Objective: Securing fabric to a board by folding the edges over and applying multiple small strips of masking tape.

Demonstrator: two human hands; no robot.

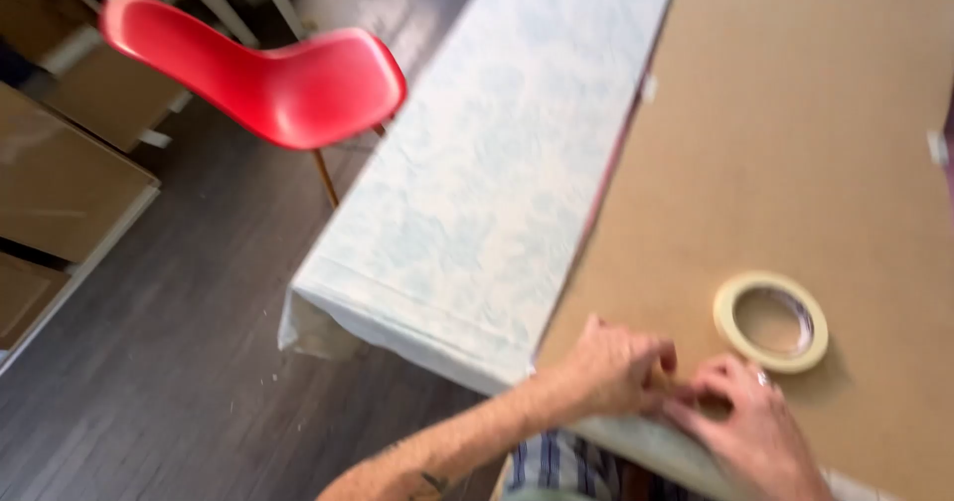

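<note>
A large brown cardboard sheet lies on a table covered with a pale blue patterned cloth. My left hand and my right hand meet at the sheet's near edge, fingertips pinched together on what looks like a small piece of tape; the image is blurred, so this is uncertain. A roll of cream masking tape lies flat on the cardboard just beyond my right hand, apart from it. Small tape tabs hold the sheet's edges.
A red plastic chair stands on the dark wooden floor to the left of the table. Brown boards or cabinets lean at the far left. The table's near left corner juts toward the floor.
</note>
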